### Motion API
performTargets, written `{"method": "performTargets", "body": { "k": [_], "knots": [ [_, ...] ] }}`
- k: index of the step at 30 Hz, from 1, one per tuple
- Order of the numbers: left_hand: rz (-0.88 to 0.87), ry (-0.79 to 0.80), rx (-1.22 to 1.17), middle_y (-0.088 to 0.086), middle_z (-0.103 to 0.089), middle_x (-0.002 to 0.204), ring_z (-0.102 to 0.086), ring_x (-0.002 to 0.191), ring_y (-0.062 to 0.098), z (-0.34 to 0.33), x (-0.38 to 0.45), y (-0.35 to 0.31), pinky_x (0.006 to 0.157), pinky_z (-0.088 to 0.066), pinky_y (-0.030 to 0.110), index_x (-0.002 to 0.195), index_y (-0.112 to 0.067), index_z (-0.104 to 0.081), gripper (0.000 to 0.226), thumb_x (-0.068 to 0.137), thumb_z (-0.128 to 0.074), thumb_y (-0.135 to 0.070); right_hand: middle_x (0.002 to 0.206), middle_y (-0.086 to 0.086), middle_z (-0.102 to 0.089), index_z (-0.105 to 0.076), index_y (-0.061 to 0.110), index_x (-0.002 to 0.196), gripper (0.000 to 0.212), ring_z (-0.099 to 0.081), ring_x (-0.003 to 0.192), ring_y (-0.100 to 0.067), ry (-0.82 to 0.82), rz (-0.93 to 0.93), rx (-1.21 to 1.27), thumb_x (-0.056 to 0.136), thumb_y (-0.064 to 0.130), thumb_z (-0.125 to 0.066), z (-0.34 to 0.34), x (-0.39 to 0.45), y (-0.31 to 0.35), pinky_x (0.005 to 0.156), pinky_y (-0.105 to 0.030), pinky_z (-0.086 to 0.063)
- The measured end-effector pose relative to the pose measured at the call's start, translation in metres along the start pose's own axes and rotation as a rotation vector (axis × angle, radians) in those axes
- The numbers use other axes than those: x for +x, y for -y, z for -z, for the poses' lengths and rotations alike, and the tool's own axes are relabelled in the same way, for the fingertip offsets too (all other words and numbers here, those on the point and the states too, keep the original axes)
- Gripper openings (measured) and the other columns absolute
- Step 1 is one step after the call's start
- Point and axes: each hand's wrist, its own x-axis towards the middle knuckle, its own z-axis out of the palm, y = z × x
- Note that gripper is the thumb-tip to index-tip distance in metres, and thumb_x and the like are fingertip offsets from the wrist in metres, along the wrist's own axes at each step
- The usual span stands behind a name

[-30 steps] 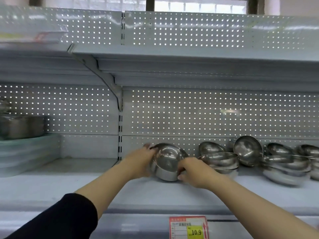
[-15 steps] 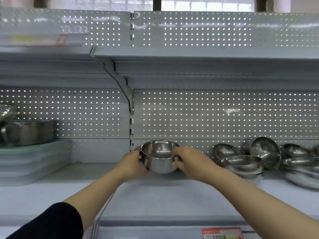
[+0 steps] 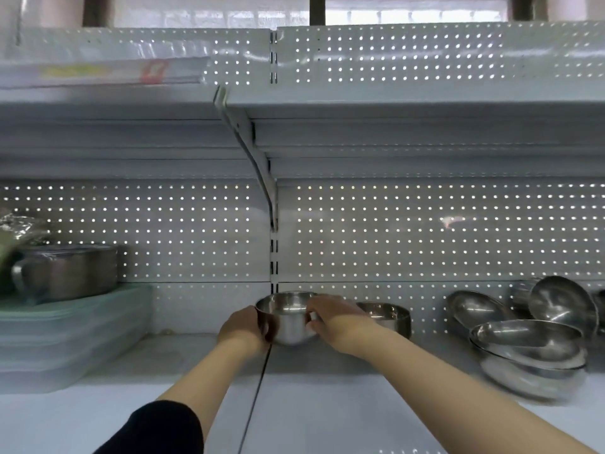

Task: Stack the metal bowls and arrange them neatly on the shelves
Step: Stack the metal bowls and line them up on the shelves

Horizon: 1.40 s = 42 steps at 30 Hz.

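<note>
Left hand (image 3: 241, 332) and right hand (image 3: 330, 317) grip an upright steel bowl (image 3: 288, 319), mouth up, on the shelf (image 3: 327, 388) (upper label (image 3: 98, 72) blurred, unreadable)

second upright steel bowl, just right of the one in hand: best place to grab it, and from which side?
Take the second upright bowl by its rim, thumb inside and fingers on the outer wall, coming from the front. It stands mouth up, so the rim is exposed. The right hand covers its left edge, and the back panel is close behind, so the right front of the rim probably suits the grip best.
</note>
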Motion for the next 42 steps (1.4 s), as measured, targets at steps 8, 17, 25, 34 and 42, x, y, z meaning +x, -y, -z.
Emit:
{"method": "performTargets", "body": {
  "k": [8, 17, 25, 34, 42],
  "knots": [
    [-0.038, 0.035, -0.027, 0.007, -0.06, 0.118, -0.057, 0.109, 0.024, -0.017, 0.003, -0.001, 0.089, -0.047, 0.028, 0.114, -0.011, -0.056, 0.037, 0.079, -0.063, -0.022, 0.122, -0.003, -0.055, -0.049, 0.023, 0.098, 0.005, -0.05, 0.11, -0.026, 0.044, -0.055, 0.0, 0.096, 0.023, -0.045, -0.016, -0.005, -0.017, 0.075, -0.027, -0.029],
    [-0.026, 0.111, -0.028, 0.007, -0.063, 0.11, -0.059, 0.102, 0.023, -0.015, 0.001, -0.001, 0.081, -0.045, 0.025, 0.107, -0.011, -0.059, 0.033, 0.076, -0.067, -0.021, 0.119, -0.006, -0.054, -0.054, 0.018, 0.103, 0.011, -0.051, 0.108, -0.025, 0.047, -0.042, 0.025, 0.093, 0.021, -0.05, -0.023, 0.002, -0.019, 0.075, -0.025, -0.031],
    [0.033, -0.019, 0.078, 0.0, -0.049, 0.072, -0.053, 0.078, 0.022, 0.008, -0.018, -0.024, 0.066, -0.042, 0.026, 0.073, -0.014, -0.044, 0.02, 0.082, -0.059, -0.025, 0.128, 0.0, -0.052, -0.049, 0.022, 0.127, 0.039, -0.052, 0.114, -0.022, -0.006, -0.252, -0.089, 0.089, 0.016, -0.055, 0.037, -0.016, -0.074, 0.083, -0.026, -0.041],
    [-0.043, -0.117, 0.215, 0.005, -0.056, 0.116, -0.054, 0.108, 0.024, 0.009, -0.028, -0.043, 0.082, -0.048, 0.029, 0.121, -0.012, -0.047, 0.042, 0.081, -0.06, -0.013, 0.114, -0.009, -0.061, -0.059, 0.012, 0.113, 0.025, -0.06, 0.1, -0.028, 0.029, -0.358, -0.212, 0.09, 0.015, -0.051, 0.015, -0.026, -0.101, 0.078, -0.029, -0.047],
    [-0.293, -0.133, 0.011, 0.004, -0.046, 0.137, -0.043, 0.125, 0.022, 0.004, -0.058, -0.059, 0.099, -0.042, 0.032, 0.14, -0.019, -0.034, 0.068, 0.08, -0.066, -0.023, 0.102, -0.008, -0.058, -0.061, 0.013, 0.099, 0.014, -0.058, 0.096, -0.03, -0.021, -0.231, -0.159, 0.087, 0.017, -0.056, 0.037, -0.07, -0.083, 0.081, -0.033, -0.049]
  ]
}}
